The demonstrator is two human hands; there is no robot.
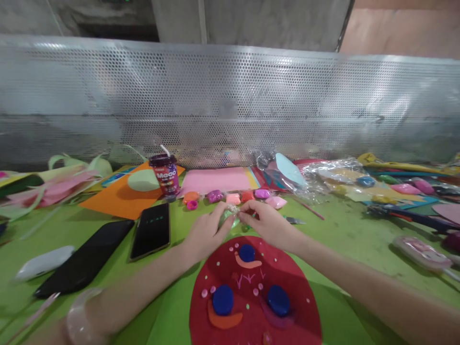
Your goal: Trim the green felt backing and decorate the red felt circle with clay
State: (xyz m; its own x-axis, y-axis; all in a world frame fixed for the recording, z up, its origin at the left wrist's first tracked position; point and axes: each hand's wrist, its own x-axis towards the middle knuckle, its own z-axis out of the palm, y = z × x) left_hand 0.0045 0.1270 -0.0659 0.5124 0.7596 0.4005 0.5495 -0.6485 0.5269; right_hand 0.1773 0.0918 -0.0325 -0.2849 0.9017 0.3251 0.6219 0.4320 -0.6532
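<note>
My left hand (207, 233) and my right hand (265, 221) meet above the top of a red paper circle (251, 306). Between them is a small clear packet with light green material (228, 218); the fingers of both hands pinch it. On the red circle sit blue round discs (223, 300) with orange, peach and purple curved strips beside them, plus small pink and white dots and thin pink lines. Behind my hands lies a row of small coloured packets, among them a purple one (214, 195) and a pink one (276, 202).
A dark cup with a straw (166, 177) stands behind a phone (151, 232). A black case (86, 258) and a white object (45, 262) lie left. Coloured paper (215, 181) and plastic wrap (330, 173) line the back, before a perforated metal panel (230, 96).
</note>
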